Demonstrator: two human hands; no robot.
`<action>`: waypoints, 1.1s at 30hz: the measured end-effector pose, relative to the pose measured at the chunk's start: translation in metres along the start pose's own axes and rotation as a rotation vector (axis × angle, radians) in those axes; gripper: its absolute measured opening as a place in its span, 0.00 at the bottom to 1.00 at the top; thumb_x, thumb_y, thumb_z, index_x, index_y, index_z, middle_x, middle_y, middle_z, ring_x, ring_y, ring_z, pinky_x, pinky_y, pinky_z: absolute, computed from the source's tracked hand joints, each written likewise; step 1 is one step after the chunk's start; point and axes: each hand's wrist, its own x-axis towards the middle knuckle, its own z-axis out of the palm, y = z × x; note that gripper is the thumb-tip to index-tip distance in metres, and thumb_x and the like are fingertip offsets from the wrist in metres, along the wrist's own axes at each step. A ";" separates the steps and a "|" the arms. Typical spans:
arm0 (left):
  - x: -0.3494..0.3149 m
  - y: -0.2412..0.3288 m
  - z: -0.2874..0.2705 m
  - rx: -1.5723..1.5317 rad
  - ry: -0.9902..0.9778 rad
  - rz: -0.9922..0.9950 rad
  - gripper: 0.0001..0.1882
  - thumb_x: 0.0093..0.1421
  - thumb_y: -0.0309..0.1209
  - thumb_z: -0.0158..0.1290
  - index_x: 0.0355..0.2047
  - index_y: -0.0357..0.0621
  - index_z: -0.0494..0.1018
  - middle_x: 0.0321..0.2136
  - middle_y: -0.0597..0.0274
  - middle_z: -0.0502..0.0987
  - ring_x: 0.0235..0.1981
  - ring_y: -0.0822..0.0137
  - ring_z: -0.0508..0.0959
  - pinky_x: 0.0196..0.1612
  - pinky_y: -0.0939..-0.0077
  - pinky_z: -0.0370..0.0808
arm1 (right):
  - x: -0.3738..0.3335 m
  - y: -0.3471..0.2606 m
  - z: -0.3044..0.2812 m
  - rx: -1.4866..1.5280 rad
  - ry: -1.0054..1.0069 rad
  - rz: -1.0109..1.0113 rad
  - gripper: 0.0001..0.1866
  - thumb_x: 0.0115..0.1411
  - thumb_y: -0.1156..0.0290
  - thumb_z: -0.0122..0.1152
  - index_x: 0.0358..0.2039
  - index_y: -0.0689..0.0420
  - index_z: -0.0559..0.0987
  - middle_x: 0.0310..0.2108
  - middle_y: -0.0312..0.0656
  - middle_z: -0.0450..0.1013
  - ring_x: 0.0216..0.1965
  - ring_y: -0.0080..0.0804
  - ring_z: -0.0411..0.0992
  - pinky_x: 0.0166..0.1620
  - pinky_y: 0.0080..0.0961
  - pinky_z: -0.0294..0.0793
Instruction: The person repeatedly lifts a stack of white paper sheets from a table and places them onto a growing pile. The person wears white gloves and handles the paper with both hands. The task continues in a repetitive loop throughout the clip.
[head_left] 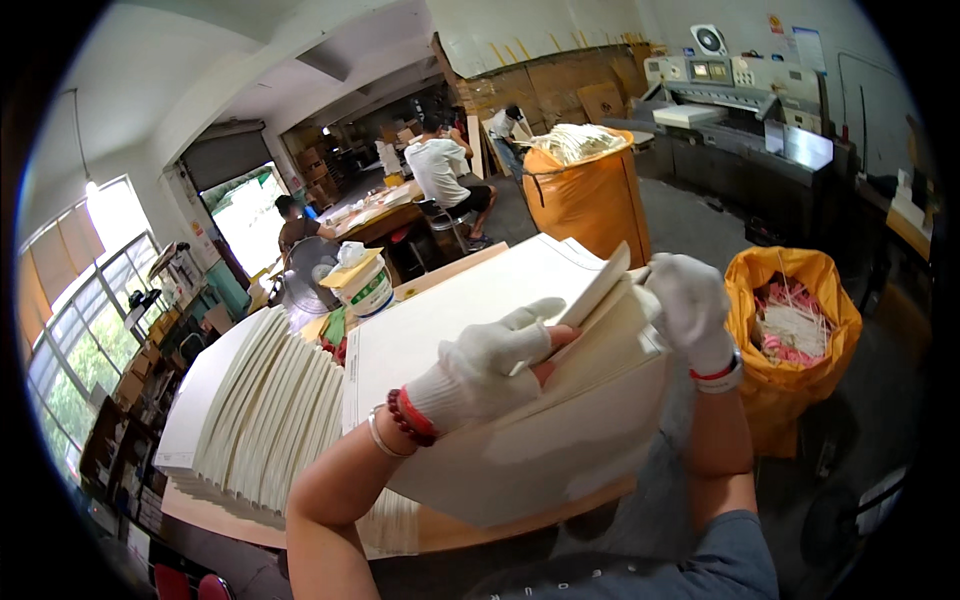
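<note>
A large stack of white card sheets [450, 300] lies on the table in front of me. My left hand [497, 358], in a white glove with some fingertips bare, grips the bent-up edge of several sheets [592, 335] at the stack's right side. On the far end of those same sheets, my right hand [688, 305], also gloved, is closed with its fingers curled. The raised edges fan apart between the two hands. Left of the stack, another pile of white sheets [260, 410] is spread in a staggered row.
A white tub [362, 288] stands behind the stack, beside a fan [308, 265]. Orange bags of paper scraps stand at the back [585, 190] and right [790, 340]. A cutting machine [740, 120] is against the far wall. Other people [440, 170] sit at a further table.
</note>
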 end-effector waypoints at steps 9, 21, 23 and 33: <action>-0.015 0.004 0.013 0.258 -0.005 -0.042 0.36 0.50 0.27 0.65 0.60 0.46 0.67 0.45 0.50 0.78 0.41 0.60 0.82 0.39 0.71 0.79 | 0.032 0.028 0.013 0.833 -0.876 1.366 0.26 0.66 0.49 0.51 0.42 0.64 0.79 0.37 0.42 0.77 0.35 0.22 0.74 0.38 0.19 0.74; -0.181 -0.150 -0.073 -0.154 0.885 -0.670 0.24 0.59 0.37 0.56 0.52 0.36 0.68 0.40 0.53 0.79 0.41 0.59 0.79 0.49 0.64 0.77 | -0.007 0.012 0.006 1.120 -0.422 0.910 0.22 0.64 0.66 0.56 0.55 0.66 0.70 0.47 0.40 0.74 0.46 0.24 0.72 0.48 0.22 0.72; -0.176 -0.113 -0.063 -1.209 0.687 -0.756 0.19 0.60 0.35 0.55 0.47 0.33 0.71 0.40 0.53 0.78 0.37 0.64 0.81 0.43 0.70 0.80 | -0.020 0.045 -0.001 1.130 -0.512 0.817 0.25 0.63 0.65 0.57 0.56 0.67 0.69 0.49 0.42 0.73 0.47 0.25 0.72 0.49 0.23 0.72; -0.247 0.018 -0.036 -0.855 1.035 -0.644 0.22 0.58 0.30 0.54 0.52 0.33 0.67 0.43 0.53 0.76 0.39 0.64 0.80 0.44 0.68 0.80 | 0.009 0.009 -0.001 0.898 -0.612 1.139 0.22 0.65 0.55 0.54 0.43 0.64 0.74 0.25 0.42 0.76 0.17 0.19 0.69 0.18 0.13 0.66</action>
